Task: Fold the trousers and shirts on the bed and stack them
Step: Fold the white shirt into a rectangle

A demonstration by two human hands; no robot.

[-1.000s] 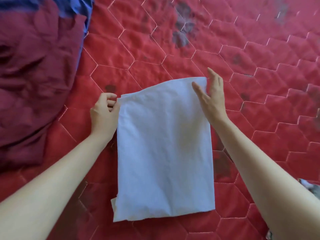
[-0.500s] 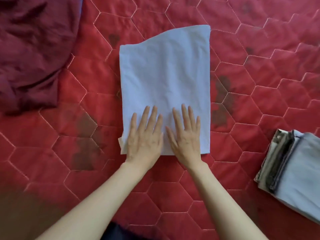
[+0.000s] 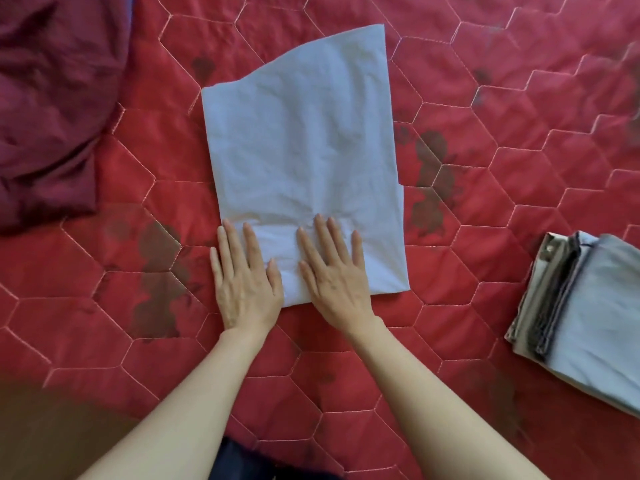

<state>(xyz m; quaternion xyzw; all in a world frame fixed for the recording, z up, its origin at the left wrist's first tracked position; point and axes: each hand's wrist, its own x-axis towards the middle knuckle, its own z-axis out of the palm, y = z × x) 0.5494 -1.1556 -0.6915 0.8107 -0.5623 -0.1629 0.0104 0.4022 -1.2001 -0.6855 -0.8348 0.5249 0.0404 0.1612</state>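
Both grips are flat and wide, holding nothing: the left hand (image 3: 244,282) and right hand (image 3: 332,271) press the near end of the folded pale-blue cotton garment (image 3: 304,150), perhaps a shirt, on the red hexagon-quilted bed (image 3: 485,202). Well right of the right hand lies a stack of folded grey clothes (image 3: 585,317); far left of the left hand, a crumpled maroon cloth (image 3: 52,98).

I log: pale blue folded cloth garment (image 3: 301,161), matt, finely creased | red hexagon-quilted bedspread (image 3: 519,168), stitched, faint sheen | maroon crumpled fabric (image 3: 52,109), matt | grey folded cloth stack (image 3: 595,320), smooth
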